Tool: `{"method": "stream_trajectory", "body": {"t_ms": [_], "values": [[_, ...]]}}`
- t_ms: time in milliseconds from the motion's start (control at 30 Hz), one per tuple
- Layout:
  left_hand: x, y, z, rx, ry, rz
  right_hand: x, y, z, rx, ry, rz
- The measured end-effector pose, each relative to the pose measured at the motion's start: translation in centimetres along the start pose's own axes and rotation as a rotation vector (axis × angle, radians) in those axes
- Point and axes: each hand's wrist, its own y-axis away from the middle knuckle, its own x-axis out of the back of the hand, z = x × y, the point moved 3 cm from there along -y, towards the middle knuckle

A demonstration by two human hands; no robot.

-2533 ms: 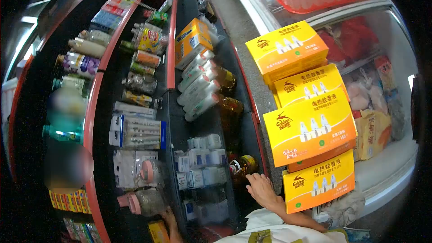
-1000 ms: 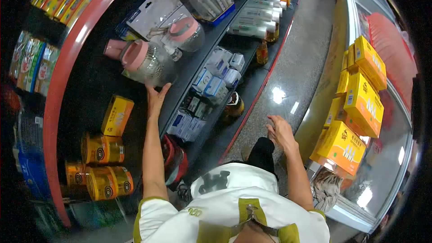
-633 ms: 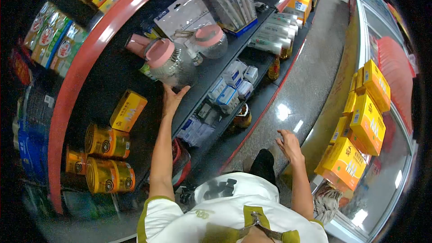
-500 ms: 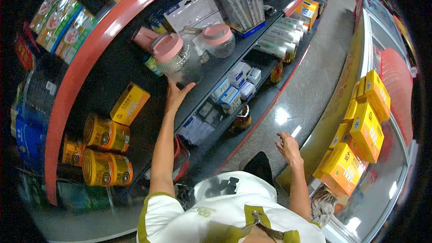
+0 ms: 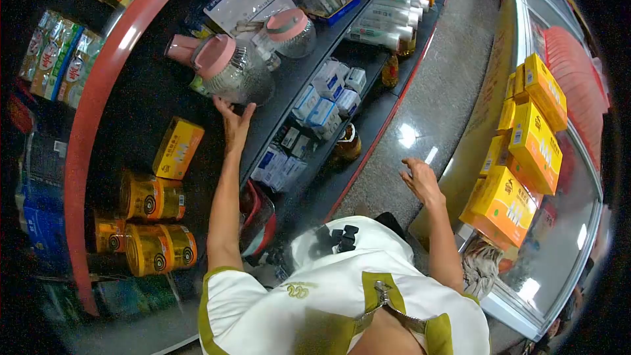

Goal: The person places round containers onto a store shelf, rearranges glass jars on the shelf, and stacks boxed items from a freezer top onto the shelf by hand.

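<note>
Right hand [image 5: 422, 183] moved off from low bottle [image 5: 348, 144], now empty, fingers loose over floor [image 5: 434, 85]; only left hand [image 5: 233, 125] engaged: spread wide at base of pink-lidded jar [image 5: 238, 77] on shelf [image 5: 291, 87].

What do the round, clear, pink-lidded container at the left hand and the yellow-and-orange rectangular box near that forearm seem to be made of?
Clear container: glass or plastic, I can't tell which; the ribbed body is see-through and shiny. Its pink lid: probably plastic, smooth and evenly coloured. Yellow-and-orange box: likely printed card, with flat faces and straight edges.
</note>
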Motion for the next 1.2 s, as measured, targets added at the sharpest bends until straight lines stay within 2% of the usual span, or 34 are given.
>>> {"method": "stream_trajectory", "body": {"t_ms": [100, 200, 300, 400, 467, 500, 567, 633, 733, 833, 867, 967, 1000, 1033, 1200], "values": [[0.6, 0.5, 1.4, -0.048, 0.208, 0.159, -0.5, 0.2, 0.1, -0.002, -0.033, -0.013], [2.0, 0.0, 3.2, -0.102, 0.191, 0.268, -0.6, -0.1, 0.4, 0.023, -0.044, -0.022], [3.6, -1.4, 9.4, -0.225, 0.004, 0.313, -0.6, -0.2, 1.0, 0.021, -0.03, -0.026], [4.0, -5.3, 12.4, -0.386, -0.127, 0.207, -0.8, 0.0, 1.5, 0.068, -0.009, 0.023], [3.1, -7.8, 12.4, -0.21, 0.288, -0.008, -0.8, 0.2, 1.5, 0.08, -0.023, 0.046], [3.3, -8.6, 13.4, -0.209, 0.18, -0.069, -0.5, 0.2, 1.3, 0.066, -0.02, 0.035], [3.0, -11.7, 7.8, -0.16, 0.099, -0.032, -1.1, 0.0, 2.1, 0.05, -0.038, 0.016], [3.5, -12.1, 9.5, -0.093, -0.07, -0.142, -1.2, -0.6, 2.2, 0.035, -0.056, 0.005], [3.7, -12.0, 9.0, -0.151, -0.105, -0.095, -0.4, -0.1, 1.4, 0.038, -0.03, 0.011], [2.8, -10.9, 9.0, -0.155, 0.204, -0.076, -1.0, 0.0, 1.9, 0.025, -0.097, -0.001], [2.8, -10.6, 8.9, -0.221, 0.202, -0.01, -0.9, -0.1, 1.7, 0.074, -0.034, 0.013], [2.5, -11.9, 7.7, -0.181, 0.17, -0.152, -0.9, -0.2, 1.5, 0.013, -0.049, -0.034], [2.4, -11.2, 6.9, -0.33, 0.211, 0.028, -1.0, -0.7, 1.1, 0.012, -0.046, -0.036], [2.6, -11.1, 7.6, -0.263, 0.255, 0.007, -1.2, -0.7, 1.2, 0.005, -0.04, -0.043], [2.7, -9.7, 11.0, -0.184, 0.265, 0.001, -1.8, -0.3, 2.0, 0.008, -0.019, -0.034]]}}
